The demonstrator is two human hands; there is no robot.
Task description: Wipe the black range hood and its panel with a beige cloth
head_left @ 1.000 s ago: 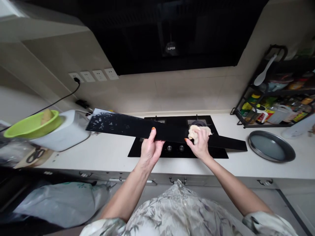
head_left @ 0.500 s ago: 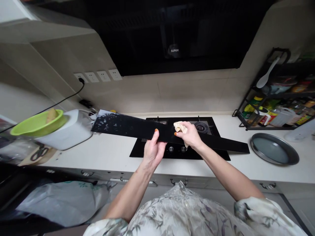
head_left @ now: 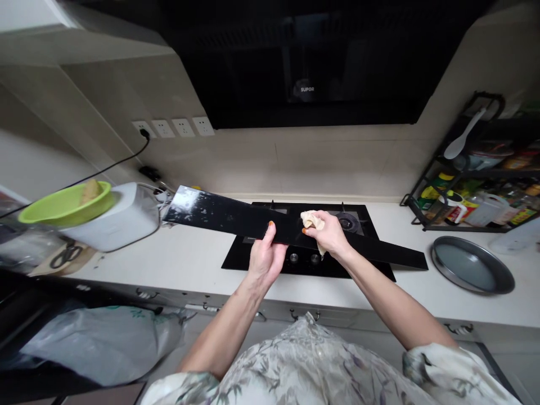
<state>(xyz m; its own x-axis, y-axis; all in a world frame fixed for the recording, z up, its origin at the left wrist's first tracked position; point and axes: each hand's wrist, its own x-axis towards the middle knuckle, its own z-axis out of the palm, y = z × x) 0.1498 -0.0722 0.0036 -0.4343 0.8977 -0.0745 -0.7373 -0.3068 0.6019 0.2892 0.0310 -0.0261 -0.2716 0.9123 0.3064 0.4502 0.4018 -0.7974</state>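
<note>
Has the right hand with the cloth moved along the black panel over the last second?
Yes. The right hand and its cloth slid left along the black panel, from over the right burner toward the left hand.

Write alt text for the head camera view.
A person holds a long black glass panel over a gas hob, left hand gripping its near edge, right hand pressing a beige cloth onto it. A green bowl sits left, a grey tray right.
</note>
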